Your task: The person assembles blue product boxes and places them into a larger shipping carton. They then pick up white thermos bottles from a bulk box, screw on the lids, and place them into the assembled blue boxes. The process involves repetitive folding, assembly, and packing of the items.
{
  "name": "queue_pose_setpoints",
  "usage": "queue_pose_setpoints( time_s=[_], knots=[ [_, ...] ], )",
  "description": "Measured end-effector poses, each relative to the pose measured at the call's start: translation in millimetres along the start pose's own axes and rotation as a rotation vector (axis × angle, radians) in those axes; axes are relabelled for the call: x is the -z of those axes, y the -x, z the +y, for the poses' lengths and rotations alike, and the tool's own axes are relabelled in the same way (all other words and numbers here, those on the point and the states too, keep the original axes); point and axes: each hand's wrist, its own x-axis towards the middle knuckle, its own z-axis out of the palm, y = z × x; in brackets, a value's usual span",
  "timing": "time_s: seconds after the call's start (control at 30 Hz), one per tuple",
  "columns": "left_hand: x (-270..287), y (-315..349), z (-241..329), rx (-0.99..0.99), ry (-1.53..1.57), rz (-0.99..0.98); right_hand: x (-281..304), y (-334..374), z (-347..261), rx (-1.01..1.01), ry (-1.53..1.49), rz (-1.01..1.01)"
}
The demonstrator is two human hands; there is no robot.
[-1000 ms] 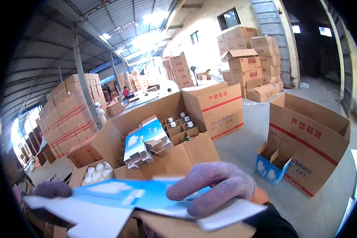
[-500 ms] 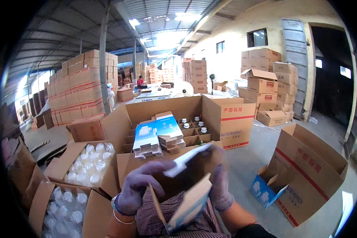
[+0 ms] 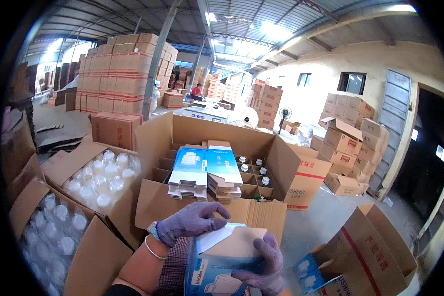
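A blue and white folding carton (image 3: 217, 269) stands upright in front of my body, printed with a bottle picture, its top flaps unfolded. My right hand (image 3: 264, 266), in a purple-grey knit glove, grips its right side, thumb across the front and fingers up at the brown flap. Over the white top flap (image 3: 219, 238) is my left hand (image 3: 195, 223), gloved alike; its thumb and forefinger are bent but apart, touching near the flap's edge. Just beyond, flat blue and white cartons (image 3: 204, 165) lie stacked on a large divided cardboard box (image 3: 153, 133).
White-capped bottles (image 3: 263, 171) stand in the box's dividers. At left are two open boxes of plastic-wrapped bottles (image 3: 103, 180) (image 3: 59, 241). An open brown box (image 3: 375, 246) sits at right beside a blue carton (image 3: 308, 274). Stacked boxes (image 3: 116, 74), a fan (image 3: 284, 113) and a seated person (image 3: 196, 92) are farther back.
The carton, blurred and tilted earlier, now stands upright with its printed face toward me. My right hand has moved down onto its side; my left hand has come over its top. The view has tilted.
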Motion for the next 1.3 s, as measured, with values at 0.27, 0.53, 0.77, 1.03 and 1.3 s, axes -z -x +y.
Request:
queue_pose_setpoints(
  time_s=[0.27,0.53,0.77,1.03,1.3],
  knots=[
    [-46.2,-7.7,0.0,-0.326,-0.153,0.474,8.6,-29.8,-11.2,-0.021,0.784,-0.321],
    [-76.0,23.4,-24.4,0.014,0.437,0.546,40.3,-23.2,-33.1,-0.213,0.275,-0.721],
    [-78.9,66.0,59.9,-0.257,0.374,0.244,77.5,-23.1,-29.7,-0.379,-0.501,0.170],
    [-116.2,37.0,128.8,-1.133,0.213,-0.061,66.9,-3.7,51.8,-0.856,-0.377,-0.860],
    [1.1,-59.3,-8.9,-0.625,-0.783,0.566,275.8,88.7,-17.4,-0.909,-0.222,0.240]
  ],
)
